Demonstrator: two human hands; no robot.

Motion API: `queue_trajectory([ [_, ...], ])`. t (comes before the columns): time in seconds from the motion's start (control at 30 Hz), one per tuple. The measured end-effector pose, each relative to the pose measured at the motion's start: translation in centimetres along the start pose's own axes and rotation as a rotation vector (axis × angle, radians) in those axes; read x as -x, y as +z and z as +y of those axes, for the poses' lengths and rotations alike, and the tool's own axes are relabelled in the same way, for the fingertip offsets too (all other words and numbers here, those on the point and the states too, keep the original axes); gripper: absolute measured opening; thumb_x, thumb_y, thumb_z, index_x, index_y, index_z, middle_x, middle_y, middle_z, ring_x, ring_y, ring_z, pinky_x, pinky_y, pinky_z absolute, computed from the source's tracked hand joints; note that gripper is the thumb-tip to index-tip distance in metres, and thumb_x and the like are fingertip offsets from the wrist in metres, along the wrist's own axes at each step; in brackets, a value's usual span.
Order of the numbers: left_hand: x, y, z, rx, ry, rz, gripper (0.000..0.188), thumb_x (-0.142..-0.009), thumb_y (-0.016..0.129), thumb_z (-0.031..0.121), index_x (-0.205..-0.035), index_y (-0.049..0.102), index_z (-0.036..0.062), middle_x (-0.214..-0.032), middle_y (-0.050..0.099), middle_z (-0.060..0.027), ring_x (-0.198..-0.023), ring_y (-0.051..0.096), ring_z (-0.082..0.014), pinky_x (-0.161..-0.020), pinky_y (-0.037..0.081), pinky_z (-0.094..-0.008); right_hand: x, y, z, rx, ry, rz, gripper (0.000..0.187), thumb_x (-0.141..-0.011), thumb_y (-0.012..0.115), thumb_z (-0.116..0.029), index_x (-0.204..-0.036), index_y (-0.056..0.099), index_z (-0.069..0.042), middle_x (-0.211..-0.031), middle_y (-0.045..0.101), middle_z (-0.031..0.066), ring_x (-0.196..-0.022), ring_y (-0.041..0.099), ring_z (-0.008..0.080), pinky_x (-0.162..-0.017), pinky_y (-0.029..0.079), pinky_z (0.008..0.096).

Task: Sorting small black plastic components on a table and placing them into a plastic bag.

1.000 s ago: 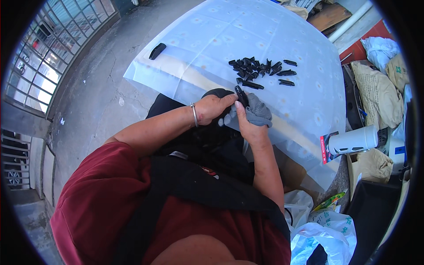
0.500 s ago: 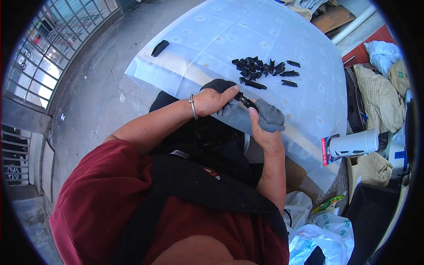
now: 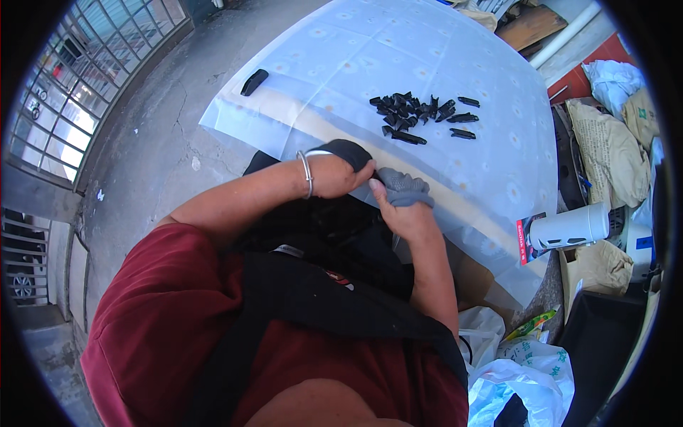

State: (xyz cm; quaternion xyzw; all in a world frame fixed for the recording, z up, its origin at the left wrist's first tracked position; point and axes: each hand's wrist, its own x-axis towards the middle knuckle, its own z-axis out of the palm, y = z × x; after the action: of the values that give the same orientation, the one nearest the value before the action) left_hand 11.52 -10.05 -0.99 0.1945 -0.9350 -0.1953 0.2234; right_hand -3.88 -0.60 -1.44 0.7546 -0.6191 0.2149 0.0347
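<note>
My left hand [image 3: 340,169], with dark glove fabric over the fingers and a metal bangle at the wrist, is closed near the table's front edge. My right hand [image 3: 404,205], in a grey glove that leaves the thumb bare, is closed against it. Thumb tips nearly meet over a black plastic part [image 3: 376,175], of which only a dark sliver shows; the fingers hide the rest. Beyond the hands lies a pile of small black plastic pieces [image 3: 403,112], with several separate ones to its right. One larger black piece [image 3: 254,82] rests alone at the table's left.
A pale flowered plastic cover [image 3: 320,78] drapes the table. On its right edge stand a white cylinder [image 3: 569,229] and a red card [image 3: 528,242]. Plastic bags [image 3: 523,377], a black tray [image 3: 597,334] and paper sacks [image 3: 605,153] crowd the right side. A barred gate [image 3: 85,85] stands left.
Both hands have drawn closer together, the right one moving left and toward me. The black plastic part, plainly visible between them before, is now mostly covered by fingers.
</note>
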Motion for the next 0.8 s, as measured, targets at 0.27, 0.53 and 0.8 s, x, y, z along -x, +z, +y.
queue_trajectory([
  [0.27,-4.3,1.2,-2.6,-0.282,-0.183,0.091,0.025,-0.077,0.055,0.028,-0.086,0.058,0.0056,-0.086,0.059,-0.0153,-0.078,0.058,-0.0316,-0.068,0.046,-0.0402,-4.3,0.2,4.2,0.176,0.428,0.062,0.035,-0.082,0.046,-0.04,-0.097,0.06,-0.012,-0.085,0.061,0.0151,-0.079,0.059,0.0325,-0.069,0.045,0.0427],
  [0.53,-6.2,2.3,-3.8,-0.356,-0.135,0.069,0.02,-0.073,0.052,0.012,-0.091,0.061,0.0093,-0.086,0.06,-0.0135,-0.081,0.059,-0.0288,-0.068,0.048,-0.0385,-3.2,-1.3,4.2,0.357,0.286,0.01,0.023,-0.075,0.056,-0.032,-0.08,0.058,-0.009,-0.076,0.058,0.0123,-0.069,0.058,0.0282,-0.06,0.045,0.0402],
  [0.8,-4.0,1.1,-3.1,-0.134,-0.202,0.124,0.025,-0.075,0.05,0.013,-0.097,0.059,0.0057,-0.089,0.06,-0.0158,-0.079,0.058,-0.0312,-0.071,0.046,-0.039,-2.3,-0.5,3.7,0.282,0.025,0.019,0.018,-0.071,0.055,-0.011,-0.089,0.06,-0.01,-0.085,0.057,0.0122,-0.067,0.058,0.0293,-0.059,0.046,0.0396],
])
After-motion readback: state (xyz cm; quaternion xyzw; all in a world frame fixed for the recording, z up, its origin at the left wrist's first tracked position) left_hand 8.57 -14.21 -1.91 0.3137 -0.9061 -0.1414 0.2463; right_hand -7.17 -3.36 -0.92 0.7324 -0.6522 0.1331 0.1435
